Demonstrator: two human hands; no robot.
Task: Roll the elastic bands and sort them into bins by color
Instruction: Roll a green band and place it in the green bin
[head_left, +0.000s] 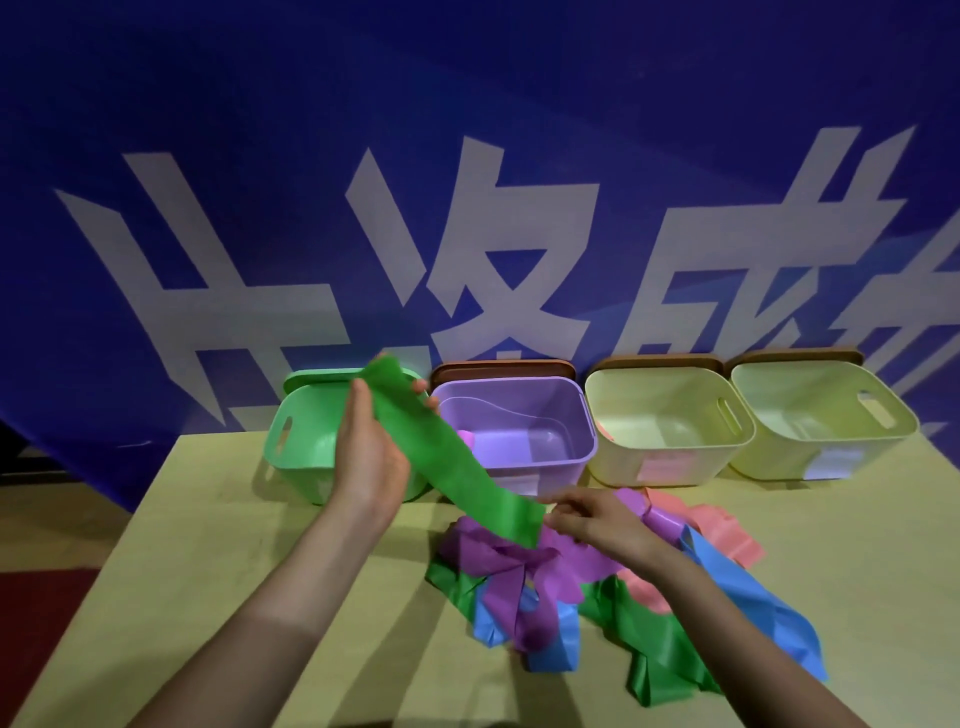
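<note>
Green band is stretched flat in the air above the table, long axis diagonal: far end up-left over the green bin, near end down-right just over the loose pile of bands. Left hand grips the upper end, fingers curled round the strip's edge, thumb side toward camera. Right hand sits at the lower end, fingertips at or pinching the short edge; exact contact is hard to tell. Rolling likely starts from the lower end, so the right hand is the nearer one to work it, rolling up along the strip toward the left hand. Green bin lies directly behind the left hand, so the drop is short. Purple bin just right of it, two pale bins further right.
</note>
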